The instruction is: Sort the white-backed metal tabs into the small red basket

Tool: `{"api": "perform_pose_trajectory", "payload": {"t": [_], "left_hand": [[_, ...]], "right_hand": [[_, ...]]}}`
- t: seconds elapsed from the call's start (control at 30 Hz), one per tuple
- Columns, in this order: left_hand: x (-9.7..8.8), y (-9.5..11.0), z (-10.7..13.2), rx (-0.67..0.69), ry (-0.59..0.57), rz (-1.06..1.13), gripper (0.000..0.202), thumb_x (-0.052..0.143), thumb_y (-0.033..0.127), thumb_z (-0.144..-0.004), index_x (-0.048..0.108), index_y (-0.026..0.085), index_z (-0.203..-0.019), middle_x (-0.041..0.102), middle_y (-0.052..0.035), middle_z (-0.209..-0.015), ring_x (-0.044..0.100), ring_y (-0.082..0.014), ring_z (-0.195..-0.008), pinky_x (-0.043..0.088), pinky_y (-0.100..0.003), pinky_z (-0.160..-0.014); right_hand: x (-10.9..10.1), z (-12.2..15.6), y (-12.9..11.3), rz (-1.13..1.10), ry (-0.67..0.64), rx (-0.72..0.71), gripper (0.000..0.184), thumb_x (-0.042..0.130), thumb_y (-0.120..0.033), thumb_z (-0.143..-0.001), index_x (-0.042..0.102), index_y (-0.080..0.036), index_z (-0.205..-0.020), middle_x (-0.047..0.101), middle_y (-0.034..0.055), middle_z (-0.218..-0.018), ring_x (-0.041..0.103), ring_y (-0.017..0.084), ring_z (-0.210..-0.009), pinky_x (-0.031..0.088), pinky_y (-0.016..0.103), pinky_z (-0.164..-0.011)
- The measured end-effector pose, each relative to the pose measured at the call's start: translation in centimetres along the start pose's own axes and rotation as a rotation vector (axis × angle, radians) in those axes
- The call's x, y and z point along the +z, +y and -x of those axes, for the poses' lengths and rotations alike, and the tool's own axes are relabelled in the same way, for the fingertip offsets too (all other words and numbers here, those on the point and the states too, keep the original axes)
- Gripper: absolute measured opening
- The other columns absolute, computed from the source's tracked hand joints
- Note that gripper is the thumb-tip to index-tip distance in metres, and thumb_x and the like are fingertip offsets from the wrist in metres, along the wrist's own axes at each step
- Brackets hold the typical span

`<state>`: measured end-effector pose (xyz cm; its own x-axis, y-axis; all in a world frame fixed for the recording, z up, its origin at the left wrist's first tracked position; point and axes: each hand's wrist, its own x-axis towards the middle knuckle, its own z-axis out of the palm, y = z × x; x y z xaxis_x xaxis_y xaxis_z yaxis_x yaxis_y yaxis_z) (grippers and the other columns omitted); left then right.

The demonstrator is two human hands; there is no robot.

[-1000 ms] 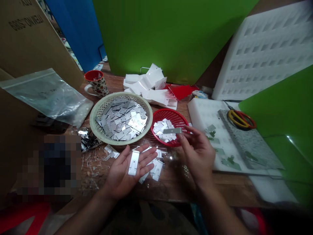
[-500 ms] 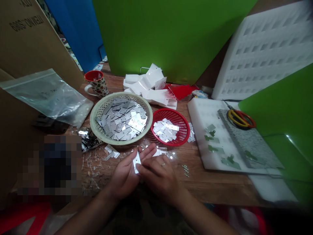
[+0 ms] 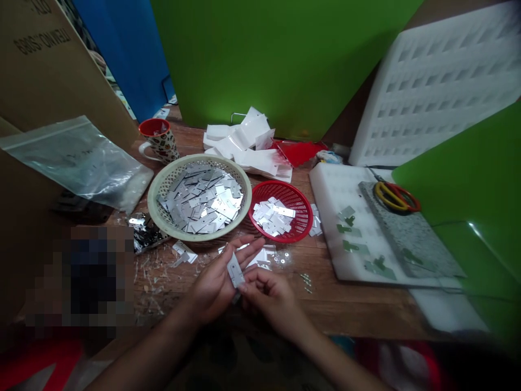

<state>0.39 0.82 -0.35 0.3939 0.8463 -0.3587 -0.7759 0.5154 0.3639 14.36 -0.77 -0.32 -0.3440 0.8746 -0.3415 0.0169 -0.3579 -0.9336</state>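
A small flat metal plate (image 3: 235,270) with a hole in it lies tilted across the palm of my left hand (image 3: 214,282). My left thumb presses on its upper edge, while the other fingers stretch out beneath it. The fingers of my right hand (image 3: 268,290) pinch at the plate's lower end. A small pale bit shows below the right fingertips; I cannot make out what it is. Just beyond the hands are a cream basket (image 3: 199,237) heaped with metal plates and a smaller red basket (image 3: 303,217) with similar plates.
Loose plates (image 3: 185,253) and small screws (image 3: 306,283) lie on the wooden surface. At right, scissors (image 3: 393,196) and a grey slab (image 3: 411,233) rest on a white foam block (image 3: 325,217). A patterned mug (image 3: 165,146), white sheets (image 3: 244,141) and a plastic bag (image 3: 89,163) stand behind.
The plate has turned in my left palm and its lower end now tilts right. My right fingers have shifted from its face to its lower end. The view has moved slightly.
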Motion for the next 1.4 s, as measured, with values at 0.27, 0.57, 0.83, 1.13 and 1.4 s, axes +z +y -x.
{"api": "perform_pose_trajectory", "payload": {"t": [0.27, 0.57, 0.83, 1.13, 1.4], "left_hand": [[0.3, 1.1, -0.4, 0.077, 0.131, -0.218, 0.033, 0.054, 0.029, -0.091, 0.058, 0.014, -0.120, 0.063, -0.0162, -0.123, 0.061, -0.0239, -0.110, 0.050, -0.035, -0.091], [0.4, 1.9, -0.2, 0.046, 0.225, -0.410, 0.023, 0.065, 0.020, -0.083, 0.064, 0.012, -0.104, 0.072, -0.0139, -0.098, 0.068, -0.0143, -0.071, 0.054, -0.021, -0.062], [0.3, 1.3, -0.3, 0.082, 0.333, -0.467, 0.025, 0.073, 0.015, -0.074, 0.065, 0.010, -0.097, 0.073, -0.0075, -0.086, 0.068, -0.0125, -0.075, 0.058, -0.019, -0.068], [0.2, 1.4, -0.4, 0.051, 0.348, -0.489, 0.026, 0.065, 0.012, -0.080, 0.063, 0.010, -0.105, 0.072, -0.0073, -0.087, 0.068, -0.0106, -0.068, 0.059, -0.019, -0.065], [0.1, 1.3, 0.0, 0.039, 0.321, -0.493, 0.030, 0.065, 0.015, -0.081, 0.060, 0.010, -0.110, 0.073, -0.0105, -0.095, 0.070, -0.0138, -0.077, 0.058, -0.023, -0.070]], "right_hand": [[-2.5, -1.1, -1.4, -0.165, 0.231, -0.018, 0.027, 0.073, -0.041, -0.075, 0.065, -0.015, -0.075, 0.062, -0.0022, -0.054, 0.046, 0.005, -0.040, 0.034, 0.017, -0.042], [-4.4, -0.3, -0.2, 0.779, 0.343, -0.738, 0.015, 0.059, -0.016, -0.086, 0.068, -0.018, -0.098, 0.072, 0.0064, -0.080, 0.065, 0.017, -0.069, 0.049, 0.029, -0.063], [-4.9, -0.1, 1.1, 0.782, 0.317, -0.804, 0.034, 0.056, -0.011, -0.087, 0.058, -0.021, -0.119, 0.070, 0.0084, -0.102, 0.066, 0.019, -0.090, 0.052, 0.033, -0.079], [-3.2, -0.7, 0.8, -0.076, 0.188, -0.075, 0.027, 0.058, -0.041, -0.086, 0.065, -0.017, -0.094, 0.062, -0.0012, -0.064, 0.053, 0.008, -0.050, 0.041, 0.020, -0.050], [-3.2, -0.8, -0.6, -0.059, 0.186, 0.006, 0.031, 0.069, -0.045, -0.076, 0.062, -0.015, -0.075, 0.061, -0.0023, -0.056, 0.046, 0.006, -0.042, 0.035, 0.018, -0.043]]}}
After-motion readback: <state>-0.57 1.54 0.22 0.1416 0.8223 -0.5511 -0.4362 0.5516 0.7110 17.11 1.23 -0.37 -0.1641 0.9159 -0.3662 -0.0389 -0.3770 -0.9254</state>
